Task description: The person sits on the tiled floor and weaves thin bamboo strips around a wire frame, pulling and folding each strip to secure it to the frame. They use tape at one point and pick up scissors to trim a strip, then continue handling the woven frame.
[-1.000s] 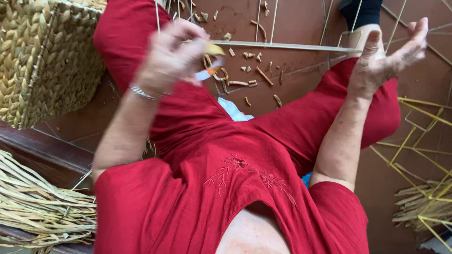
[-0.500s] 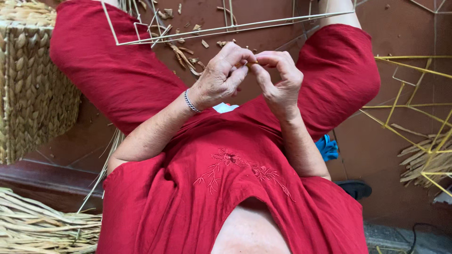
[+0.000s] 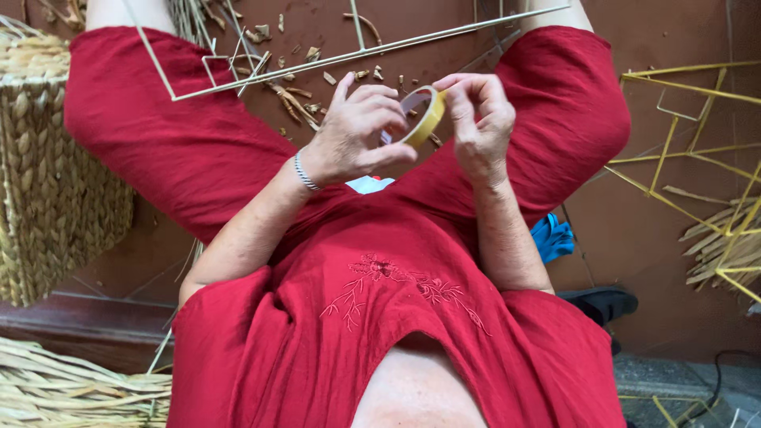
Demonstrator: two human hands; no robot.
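I sit in red clothes with my knees apart, looking down at my lap. My left hand [image 3: 355, 136] grips a small roll of yellowish tape [image 3: 422, 117] from the left side. My right hand [image 3: 478, 119] pinches the roll's upper right edge with fingertips. Both hands hold the roll together above my lap. A silver bracelet [image 3: 304, 172] circles my left wrist. A thin white wire frame [image 3: 349, 55] lies across my thighs just beyond the hands.
A woven basket [image 3: 55, 182] stands at the left. Bundles of dried straw [image 3: 63, 388] lie at lower left. Yellow wire frames [image 3: 690, 150] and straw sit at right on the brown floor. Straw scraps [image 3: 297, 99] litter the floor between my legs. A blue cloth [image 3: 552, 236] lies by my right hip.
A second ago my hands were apart, the right one open and raised. They came together in front of me and now both hold the tape roll, turned so its ring shows.
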